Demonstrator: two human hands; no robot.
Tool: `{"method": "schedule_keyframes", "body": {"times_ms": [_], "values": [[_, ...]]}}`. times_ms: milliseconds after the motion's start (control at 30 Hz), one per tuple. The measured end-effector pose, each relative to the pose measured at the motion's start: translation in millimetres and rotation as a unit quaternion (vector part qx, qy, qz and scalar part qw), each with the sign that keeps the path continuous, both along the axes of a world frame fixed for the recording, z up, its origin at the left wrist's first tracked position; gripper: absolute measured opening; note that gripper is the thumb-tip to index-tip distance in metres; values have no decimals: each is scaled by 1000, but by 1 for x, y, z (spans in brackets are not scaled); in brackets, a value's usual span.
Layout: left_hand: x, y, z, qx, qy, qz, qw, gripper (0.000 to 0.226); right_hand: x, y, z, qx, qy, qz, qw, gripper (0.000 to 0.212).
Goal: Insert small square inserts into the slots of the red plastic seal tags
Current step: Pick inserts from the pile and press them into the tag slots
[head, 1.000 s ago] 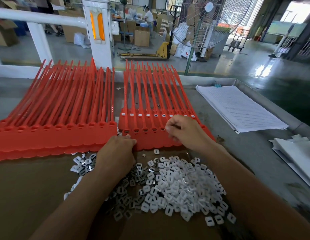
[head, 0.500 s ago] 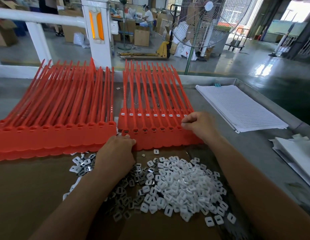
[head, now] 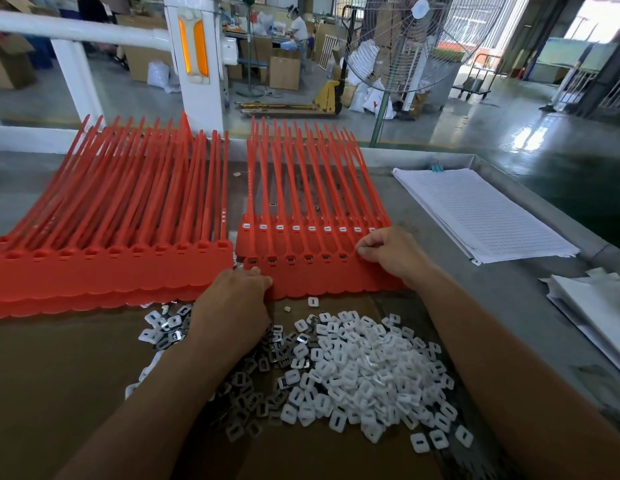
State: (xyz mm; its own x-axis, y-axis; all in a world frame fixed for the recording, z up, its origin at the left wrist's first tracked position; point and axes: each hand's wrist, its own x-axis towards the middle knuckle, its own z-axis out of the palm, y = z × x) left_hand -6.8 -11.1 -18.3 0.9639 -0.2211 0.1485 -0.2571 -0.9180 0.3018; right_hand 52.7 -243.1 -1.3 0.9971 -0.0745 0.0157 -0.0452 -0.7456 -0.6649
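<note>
Matt red plastic tags (head: 319,282), white plastic inserts (head: 364,372), matt cardboard (head: 59,375), dull metal table (head: 509,306).

A stack of lined paper (head: 481,213) is lying on the grey surface (head: 509,306) at the right, a blue clip (head: 436,166) showing at its far end; loose white sheets (head: 599,306) are overlapping near the right edge; a brown cardboard sheet (head: 59,375) is covering the near part; beyond the far rim a big fan (head: 416,39) is standing near a yellow pallet jack (head: 324,97) and cardboard boxes (head: 284,72); a white post (head: 204,105) bearing orange reflectors is rising behind.
</note>
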Motion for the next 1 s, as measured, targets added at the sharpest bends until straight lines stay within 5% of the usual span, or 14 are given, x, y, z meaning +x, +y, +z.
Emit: {"method": "schedule_keyframes", "body": {"times_ms": [1000], "values": [[0, -1, 2, 7, 5, -6, 1000, 48, -11, 5, 1, -25, -29, -5, 999, 11]]}}
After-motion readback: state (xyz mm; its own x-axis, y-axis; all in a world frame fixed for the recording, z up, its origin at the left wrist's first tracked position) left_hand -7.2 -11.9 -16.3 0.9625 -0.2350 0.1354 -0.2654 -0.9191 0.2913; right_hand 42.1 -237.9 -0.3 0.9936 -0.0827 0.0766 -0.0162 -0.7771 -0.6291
